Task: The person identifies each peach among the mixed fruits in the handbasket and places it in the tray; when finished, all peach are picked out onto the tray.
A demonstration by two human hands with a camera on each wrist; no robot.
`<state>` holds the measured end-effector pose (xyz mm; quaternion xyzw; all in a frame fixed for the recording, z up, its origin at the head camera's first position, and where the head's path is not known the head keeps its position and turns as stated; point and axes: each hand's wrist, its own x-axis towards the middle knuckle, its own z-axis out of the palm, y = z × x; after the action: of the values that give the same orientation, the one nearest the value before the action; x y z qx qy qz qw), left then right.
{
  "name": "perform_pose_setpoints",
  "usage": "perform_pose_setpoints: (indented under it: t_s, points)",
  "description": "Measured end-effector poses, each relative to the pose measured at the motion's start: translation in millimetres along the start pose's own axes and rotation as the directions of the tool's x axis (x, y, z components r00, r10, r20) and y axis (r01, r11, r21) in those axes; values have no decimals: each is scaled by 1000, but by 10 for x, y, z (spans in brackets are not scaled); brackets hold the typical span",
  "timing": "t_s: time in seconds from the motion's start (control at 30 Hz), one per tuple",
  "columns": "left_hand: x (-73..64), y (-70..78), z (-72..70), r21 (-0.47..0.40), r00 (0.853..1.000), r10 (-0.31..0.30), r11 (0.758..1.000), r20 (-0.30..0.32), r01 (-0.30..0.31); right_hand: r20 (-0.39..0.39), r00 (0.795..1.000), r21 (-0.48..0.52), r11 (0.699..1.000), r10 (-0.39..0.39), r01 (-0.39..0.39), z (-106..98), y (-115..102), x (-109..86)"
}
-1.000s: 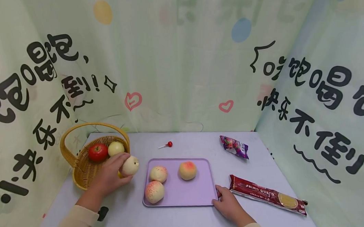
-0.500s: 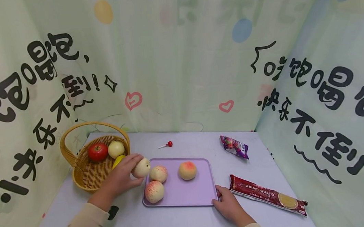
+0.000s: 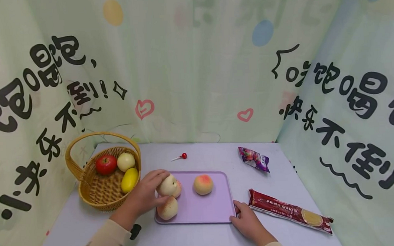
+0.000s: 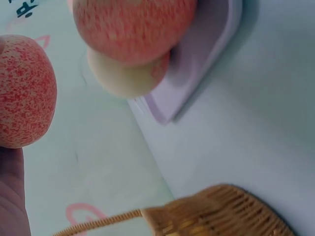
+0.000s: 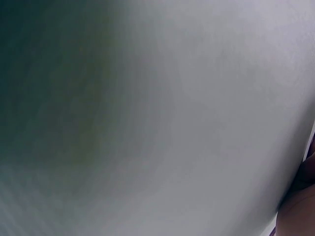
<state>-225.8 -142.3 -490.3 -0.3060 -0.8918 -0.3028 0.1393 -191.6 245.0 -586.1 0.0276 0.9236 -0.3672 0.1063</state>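
Note:
My left hand (image 3: 146, 195) holds a pale peach (image 3: 167, 184) over the left end of the purple tray (image 3: 195, 214). In the left wrist view the held peach (image 4: 27, 96) shows pink speckles, with the palm below it. On the tray, one peach (image 3: 179, 189) is mostly hidden behind the held one, and another peach (image 3: 168, 209) lies near the front left corner, partly behind my thumb. A peach with an orange-red top (image 3: 203, 184) sits right of the tray's middle. My right hand (image 3: 247, 221) grips the tray's right edge near the front corner.
Left stands a wicker basket (image 3: 98, 193) with a red apple (image 3: 106, 165), a pale round fruit (image 3: 126, 162) and a yellow lemon (image 3: 129, 180). Behind the tray lies a red lollipop (image 3: 184, 156). To the right are a purple snack packet (image 3: 253, 159) and a long red spaghetti pack (image 3: 290, 212).
My left hand has carried the peach rightward from the basket to over the tray's left end, uncovering the lemon. My right hand has stayed at the tray's edge.

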Motion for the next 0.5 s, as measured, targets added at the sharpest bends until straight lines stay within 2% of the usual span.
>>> perform_pose_setpoints:
  t_s: [0.17,0.5]
  points:
    - [18,65,93,-31,999,34,999,26,-34,-25,999,3,1000,-24,24,-7,-8,-4]
    - [26,171,335,-50,998,68,996,10,-67,-32,999,24,999,-39,40,-10,-9,-15]
